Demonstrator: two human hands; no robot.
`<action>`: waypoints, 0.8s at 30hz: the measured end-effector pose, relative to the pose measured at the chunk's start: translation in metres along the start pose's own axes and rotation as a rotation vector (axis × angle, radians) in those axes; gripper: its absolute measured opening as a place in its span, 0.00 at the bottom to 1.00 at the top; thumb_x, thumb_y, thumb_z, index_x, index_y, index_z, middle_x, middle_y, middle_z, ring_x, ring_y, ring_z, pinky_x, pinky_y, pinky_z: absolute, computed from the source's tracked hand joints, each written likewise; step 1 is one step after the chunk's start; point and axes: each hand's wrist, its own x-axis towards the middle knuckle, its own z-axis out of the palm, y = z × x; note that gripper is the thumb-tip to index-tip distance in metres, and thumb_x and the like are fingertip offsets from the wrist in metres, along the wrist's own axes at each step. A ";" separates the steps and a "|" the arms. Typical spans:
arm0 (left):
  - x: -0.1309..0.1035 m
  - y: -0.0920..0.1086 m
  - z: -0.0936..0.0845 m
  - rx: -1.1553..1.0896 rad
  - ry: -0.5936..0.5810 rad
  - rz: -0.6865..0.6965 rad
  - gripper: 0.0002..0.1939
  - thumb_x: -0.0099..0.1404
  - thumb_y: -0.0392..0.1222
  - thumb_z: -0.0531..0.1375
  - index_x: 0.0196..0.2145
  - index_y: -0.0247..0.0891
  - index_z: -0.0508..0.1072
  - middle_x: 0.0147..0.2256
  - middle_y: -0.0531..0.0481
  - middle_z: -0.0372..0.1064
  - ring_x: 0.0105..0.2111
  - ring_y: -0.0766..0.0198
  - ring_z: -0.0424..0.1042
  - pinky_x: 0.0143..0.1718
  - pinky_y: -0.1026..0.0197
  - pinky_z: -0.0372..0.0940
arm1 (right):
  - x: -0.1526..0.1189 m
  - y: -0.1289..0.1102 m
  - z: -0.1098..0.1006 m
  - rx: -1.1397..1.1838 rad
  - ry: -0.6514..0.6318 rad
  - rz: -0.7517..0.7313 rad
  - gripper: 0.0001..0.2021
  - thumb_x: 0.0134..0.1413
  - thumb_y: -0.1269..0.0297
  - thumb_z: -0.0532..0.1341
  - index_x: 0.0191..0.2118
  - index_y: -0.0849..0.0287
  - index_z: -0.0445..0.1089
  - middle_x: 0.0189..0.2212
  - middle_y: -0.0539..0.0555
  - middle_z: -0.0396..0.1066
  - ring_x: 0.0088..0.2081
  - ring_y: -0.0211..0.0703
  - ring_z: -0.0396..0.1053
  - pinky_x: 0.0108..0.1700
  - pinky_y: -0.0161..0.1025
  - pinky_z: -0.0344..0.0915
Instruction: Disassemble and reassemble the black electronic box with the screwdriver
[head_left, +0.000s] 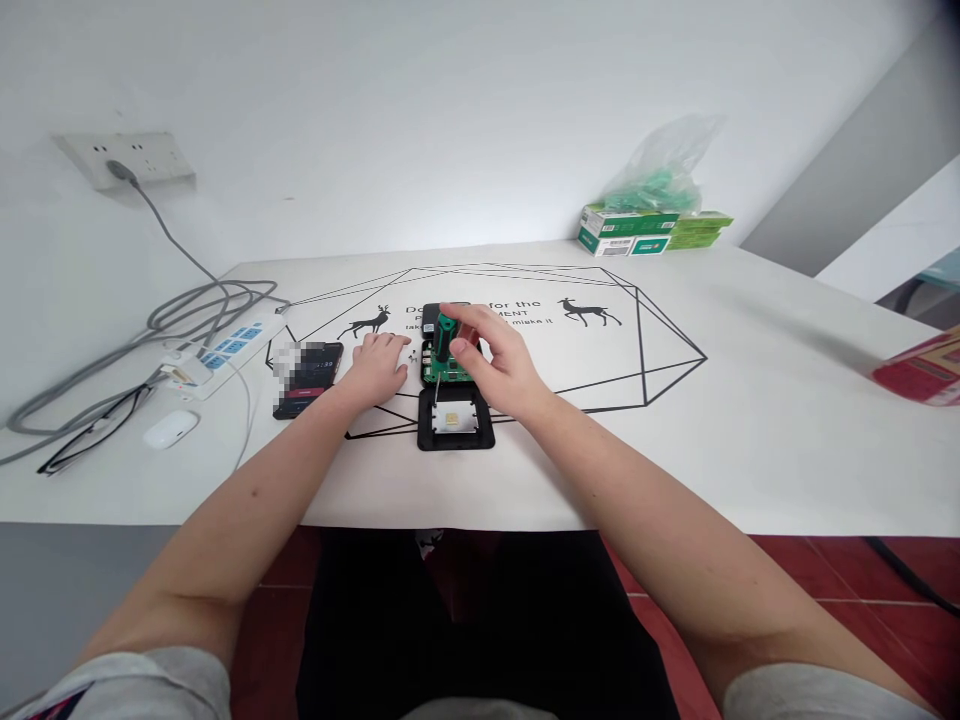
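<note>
My right hand is closed around a green and black screwdriver, whose thin shaft points down at the lower left part of a green circuit board. Below the board lies a black open casing part with a silvery plate and a small gold square in it. A dark piece shows behind the board, partly covered by my right hand. Left of the board, my left hand rests on the table with its fingers spread, beside a few tiny dark bits.
A phone lies left of my left hand. Farther left are a power strip, grey cables, glasses and a white earbud case. Green boxes with a plastic bag stand at the back right; a red package sits at the right edge.
</note>
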 end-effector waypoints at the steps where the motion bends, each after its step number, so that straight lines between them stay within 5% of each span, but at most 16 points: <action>1: 0.000 0.000 0.000 -0.001 -0.002 0.001 0.29 0.73 0.41 0.57 0.70 0.41 0.68 0.69 0.36 0.67 0.70 0.35 0.59 0.66 0.34 0.63 | 0.000 0.000 -0.001 -0.007 -0.006 -0.012 0.21 0.78 0.48 0.57 0.67 0.46 0.73 0.54 0.58 0.78 0.47 0.49 0.75 0.54 0.56 0.77; 13: -0.002 0.002 -0.003 0.010 -0.025 0.009 0.32 0.70 0.35 0.55 0.70 0.41 0.68 0.68 0.36 0.68 0.70 0.36 0.59 0.67 0.35 0.63 | 0.003 0.001 -0.003 -0.048 0.054 0.004 0.17 0.78 0.52 0.56 0.61 0.49 0.76 0.44 0.57 0.76 0.46 0.50 0.73 0.53 0.55 0.76; 20: -0.003 0.004 -0.005 0.041 -0.046 0.000 0.31 0.73 0.35 0.54 0.71 0.40 0.67 0.69 0.37 0.67 0.70 0.37 0.59 0.67 0.34 0.63 | 0.002 -0.002 0.003 0.222 0.087 0.188 0.15 0.68 0.49 0.69 0.51 0.48 0.68 0.64 0.58 0.74 0.50 0.47 0.80 0.51 0.51 0.80; 24: -0.003 0.004 -0.004 0.048 -0.048 0.010 0.30 0.73 0.35 0.53 0.71 0.41 0.67 0.69 0.38 0.67 0.70 0.39 0.59 0.67 0.35 0.64 | -0.001 -0.004 0.005 0.294 0.089 0.279 0.18 0.65 0.51 0.71 0.47 0.47 0.62 0.63 0.57 0.78 0.44 0.46 0.83 0.49 0.53 0.79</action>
